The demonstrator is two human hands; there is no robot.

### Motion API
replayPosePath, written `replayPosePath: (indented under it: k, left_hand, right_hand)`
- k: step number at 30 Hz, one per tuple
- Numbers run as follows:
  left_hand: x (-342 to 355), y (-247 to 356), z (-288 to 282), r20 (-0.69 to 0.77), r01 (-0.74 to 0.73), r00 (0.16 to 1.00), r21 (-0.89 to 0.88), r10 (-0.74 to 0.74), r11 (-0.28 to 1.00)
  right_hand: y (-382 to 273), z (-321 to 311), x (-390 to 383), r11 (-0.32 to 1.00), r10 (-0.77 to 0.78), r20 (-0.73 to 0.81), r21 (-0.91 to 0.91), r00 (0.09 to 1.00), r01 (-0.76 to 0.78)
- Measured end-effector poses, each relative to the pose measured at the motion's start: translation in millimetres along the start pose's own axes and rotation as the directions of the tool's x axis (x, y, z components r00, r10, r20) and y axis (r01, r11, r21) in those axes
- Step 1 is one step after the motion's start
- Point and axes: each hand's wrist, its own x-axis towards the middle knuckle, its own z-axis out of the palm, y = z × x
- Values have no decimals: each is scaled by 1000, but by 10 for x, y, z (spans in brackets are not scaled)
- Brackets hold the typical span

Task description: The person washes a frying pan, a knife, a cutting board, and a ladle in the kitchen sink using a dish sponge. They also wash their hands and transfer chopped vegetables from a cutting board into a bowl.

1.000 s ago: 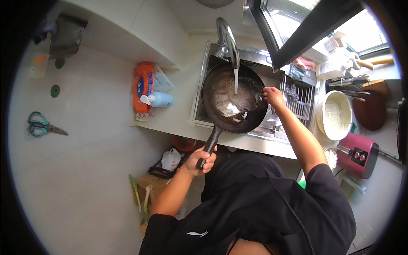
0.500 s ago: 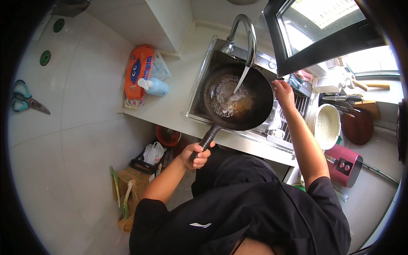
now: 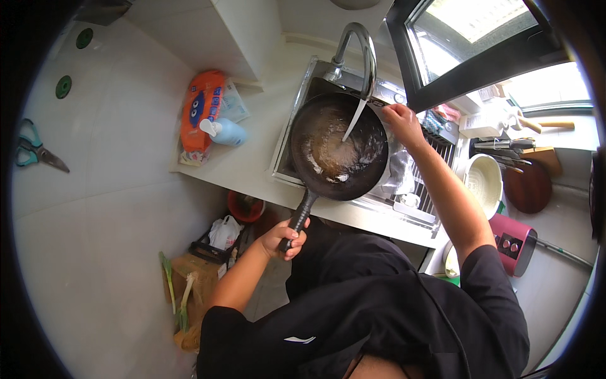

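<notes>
A dark wok [image 3: 372,170] is held over the sink [image 3: 286,165], with brownish water swirling inside it. From the curved chrome tap [image 3: 368,63] a stream of water falls into the wok. My left hand [image 3: 285,239] is wrapped round the wok's black handle near its end. Beside the wok's right rim is my right hand [image 3: 401,121], its fingers curled together; whether they grip anything is hidden.
Left of the sink, an orange wipes pack [image 3: 201,110] and a pale blue pump bottle [image 3: 227,131] stand on the counter. An open window frame [image 3: 467,85] juts in above right. A cream colander [image 3: 485,183] and a pink appliance [image 3: 511,243] are at the right.
The wok has shifted left and its bowl has turned, with the water now spread lower in it. My left hand has moved slightly down with the handle; my right hand has moved left and up.
</notes>
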Motion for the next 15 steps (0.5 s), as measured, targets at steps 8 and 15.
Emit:
replayPosePath:
  k: [8,15]
  left_hand:
    - [274,-216,-196,146,-26,988,-194,55,981]
    - [306,-215,292,196,49,980,-376,28,925]
  right_hand:
    - [-339,427,580,942,-252,136,-192,958,275]
    - [-583,535,893,611,-478,231,-606,847,510]
